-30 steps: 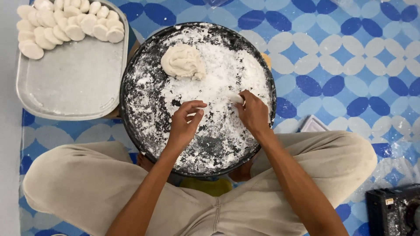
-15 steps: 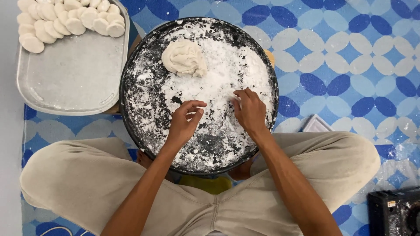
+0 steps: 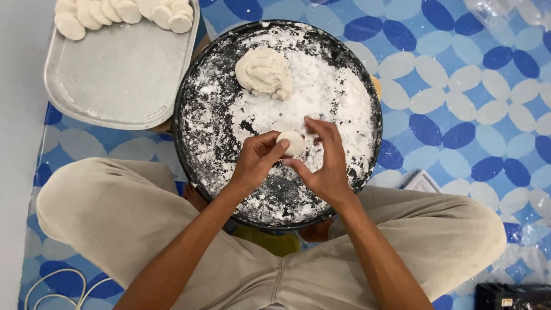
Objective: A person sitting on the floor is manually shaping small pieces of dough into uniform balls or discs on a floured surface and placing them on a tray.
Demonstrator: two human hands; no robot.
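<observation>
A small white dough disc [image 3: 291,142] is pinched between the fingertips of my left hand [image 3: 257,159] and my right hand [image 3: 323,163], just above the middle of a round black pan [image 3: 195,97] dusted with white flour. A larger lump of dough [image 3: 264,72] rests on the flour at the pan's far side. Both forearms reach in from the bottom over my crossed legs in beige trousers.
A silver rectangular tray [image 3: 117,80] lies to the left of the pan with several shaped dough discs [image 3: 123,11] lined along its far edge. A blue and white patterned mat [image 3: 459,97] covers the floor. A white cord [image 3: 54,284] lies bottom left, a dark box [image 3: 511,295] bottom right.
My hands were apart, pressing into the flour; now they have come together and lifted a small dough disc between the fingertips. The view has also moved closer.
</observation>
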